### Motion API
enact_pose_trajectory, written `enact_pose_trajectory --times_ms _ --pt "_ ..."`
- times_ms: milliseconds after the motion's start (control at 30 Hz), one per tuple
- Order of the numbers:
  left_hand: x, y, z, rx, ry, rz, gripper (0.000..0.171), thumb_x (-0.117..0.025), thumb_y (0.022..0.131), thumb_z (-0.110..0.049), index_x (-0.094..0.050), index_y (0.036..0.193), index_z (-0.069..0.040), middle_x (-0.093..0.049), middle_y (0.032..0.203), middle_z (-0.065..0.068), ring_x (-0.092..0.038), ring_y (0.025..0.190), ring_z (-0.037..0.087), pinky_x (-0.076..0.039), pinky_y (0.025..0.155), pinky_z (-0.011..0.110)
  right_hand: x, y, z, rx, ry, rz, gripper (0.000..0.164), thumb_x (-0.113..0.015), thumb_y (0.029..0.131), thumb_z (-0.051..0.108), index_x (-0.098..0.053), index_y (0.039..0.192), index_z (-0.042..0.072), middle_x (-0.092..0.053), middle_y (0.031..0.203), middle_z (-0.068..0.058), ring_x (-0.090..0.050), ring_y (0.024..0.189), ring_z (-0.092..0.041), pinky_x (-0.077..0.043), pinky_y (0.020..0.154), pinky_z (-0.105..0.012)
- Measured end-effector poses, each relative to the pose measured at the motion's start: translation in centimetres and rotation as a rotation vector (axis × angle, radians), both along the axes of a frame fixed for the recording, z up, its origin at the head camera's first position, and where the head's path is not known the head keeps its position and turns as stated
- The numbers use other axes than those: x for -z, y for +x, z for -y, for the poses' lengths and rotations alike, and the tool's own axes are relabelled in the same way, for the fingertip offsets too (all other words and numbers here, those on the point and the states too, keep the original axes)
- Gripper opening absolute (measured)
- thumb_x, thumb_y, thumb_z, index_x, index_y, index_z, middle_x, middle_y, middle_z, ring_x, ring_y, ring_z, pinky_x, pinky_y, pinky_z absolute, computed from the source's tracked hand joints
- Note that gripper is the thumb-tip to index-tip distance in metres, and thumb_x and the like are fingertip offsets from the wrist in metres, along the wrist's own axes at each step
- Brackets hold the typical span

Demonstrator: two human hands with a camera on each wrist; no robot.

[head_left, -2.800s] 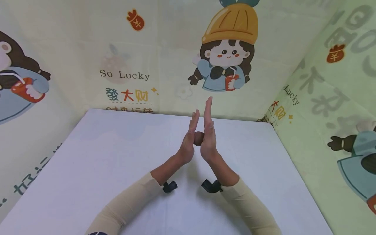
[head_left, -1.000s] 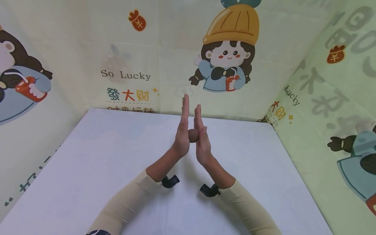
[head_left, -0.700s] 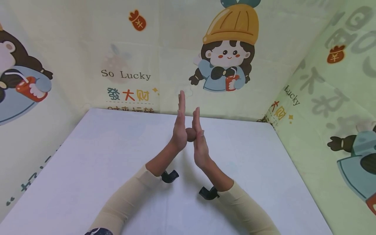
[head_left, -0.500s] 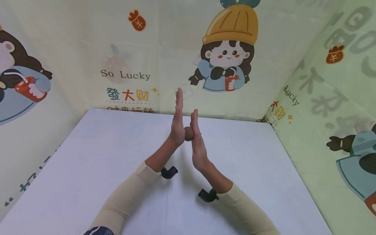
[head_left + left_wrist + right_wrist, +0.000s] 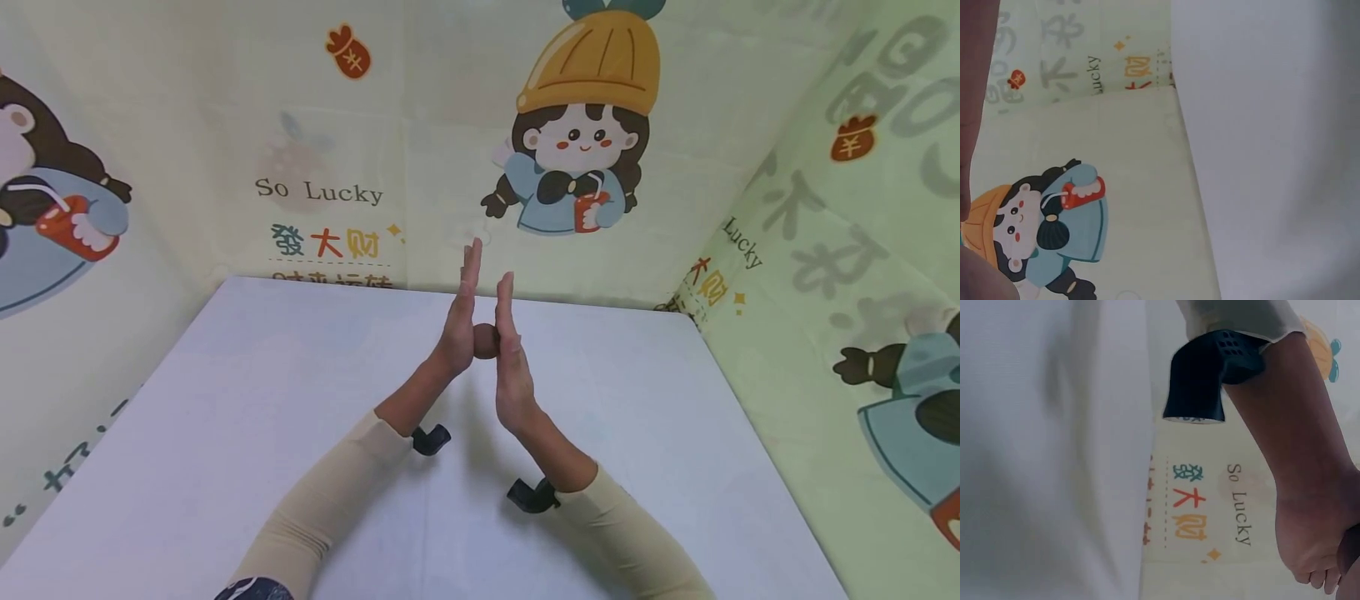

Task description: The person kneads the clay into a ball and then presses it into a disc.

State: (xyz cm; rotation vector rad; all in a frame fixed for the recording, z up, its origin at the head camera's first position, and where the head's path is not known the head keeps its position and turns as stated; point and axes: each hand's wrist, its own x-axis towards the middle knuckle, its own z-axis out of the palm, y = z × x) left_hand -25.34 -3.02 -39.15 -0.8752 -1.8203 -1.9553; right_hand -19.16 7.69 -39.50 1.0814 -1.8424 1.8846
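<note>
A small brown ball (image 5: pixel 486 341), smooth and round like clay, is pressed between two upright palms above the table in the head view. My left hand (image 5: pixel 456 333) flanks it on the left with fingers straight and pointing forward. From the other side, my right hand (image 5: pixel 514 375) touches it with a flat palm, its fingertips lower in the picture than the left ones. The right wrist view shows the left hand (image 5: pixel 1313 534) beside the dark side of the ball (image 5: pixel 1350 547) at the frame edge. Only parts of the left fingers (image 5: pixel 975 75) enter the left wrist view.
A white table (image 5: pixel 300 367) spreads beneath the arms, their shadows falling on it. Cloth walls printed with cartoon figures (image 5: pixel 581 167) stand at the back and sides. Dark wrist mounts (image 5: pixel 431 440) jut inward under both sleeves.
The hands have slid against each other: the left went forward past the right, then drew back slightly in the last half second while the right edged forward. The ball stays between the palms.
</note>
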Motion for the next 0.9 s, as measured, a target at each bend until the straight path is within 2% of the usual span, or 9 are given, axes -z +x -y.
enact_pose_trajectory --times_ms 100,167,367,500,667,767,900 --pt "0.3 0.1 -0.3 0.029 -0.029 0.009 0.064 -0.011 0.11 -0.036 -0.006 0.171 -0.016 0.002 0.176 -0.006 0.01 0.158 0.007 0.009 0.123 0.059 -0.2 -0.1 -0.2 0.016 0.001 -0.005 0.072 -0.011 0.113 0.052 0.005 0.168 0.008 0.011 0.175 0.002 0.012 0.16 -0.018 0.005 0.126 -0.048" --pt "0.6 0.3 -0.4 0.048 -0.041 0.004 0.064 -0.012 0.111 -0.038 -0.007 0.17 -0.014 0.001 0.177 -0.003 0.009 0.159 0.007 0.008 0.123 0.058 -0.4 -0.3 -0.4 0.03 0.002 -0.017 0.072 -0.01 0.113 0.051 0.004 0.168 0.007 0.01 0.176 0.001 0.011 0.16 -0.019 0.004 0.126 -0.048" --pt "1.5 1.0 -1.2 0.102 -0.071 -0.019 0.063 -0.013 0.11 -0.028 -0.009 0.169 -0.008 -0.005 0.177 0.002 0.008 0.16 0.012 0.006 0.124 0.057 -1.0 -0.8 -1.0 0.068 0.002 -0.031 0.068 -0.01 0.114 0.047 0.003 0.168 0.008 0.008 0.176 0.004 0.009 0.161 -0.019 0.005 0.127 -0.043" --pt "2.0 1.6 -1.6 0.136 -0.089 -0.033 0.062 -0.013 0.111 -0.03 -0.01 0.169 -0.006 -0.006 0.177 0.005 0.007 0.161 0.015 0.004 0.124 0.06 -1.5 -1.1 -1.5 0.096 -0.002 -0.028 0.069 -0.01 0.113 0.047 0.004 0.168 0.009 0.007 0.176 0.008 0.007 0.161 -0.019 0.004 0.127 -0.042" --pt "2.2 2.2 -2.0 0.169 -0.094 -0.048 0.061 -0.011 0.112 -0.027 -0.009 0.168 -0.004 -0.008 0.176 0.012 0.007 0.161 0.019 0.003 0.125 0.058 -2.0 -1.5 -2.0 0.117 -0.015 -0.039 0.072 -0.012 0.113 0.051 0.004 0.168 0.008 0.005 0.176 0.004 0.005 0.161 -0.019 0.003 0.127 -0.043" --pt "2.5 2.5 -2.1 0.186 -0.097 -0.071 0.063 -0.01 0.114 -0.035 -0.009 0.168 -0.003 -0.009 0.176 0.008 0.007 0.161 0.024 0.004 0.126 0.053 -2.2 -1.7 -2.2 0.123 -0.03 -0.044 0.073 -0.013 0.113 0.052 0.003 0.168 0.006 0.006 0.176 0.001 0.005 0.161 -0.019 0.003 0.127 -0.043" --pt "2.8 3.0 -2.3 0.211 -0.103 -0.076 0.067 -0.009 0.114 -0.042 -0.008 0.168 -0.003 -0.009 0.176 0.001 0.007 0.161 0.023 0.005 0.126 0.048 -2.7 -2.0 -2.7 0.137 -0.046 -0.046 0.075 -0.013 0.112 0.053 0.002 0.168 0.006 0.006 0.176 -0.001 0.005 0.161 -0.019 0.003 0.127 -0.042"
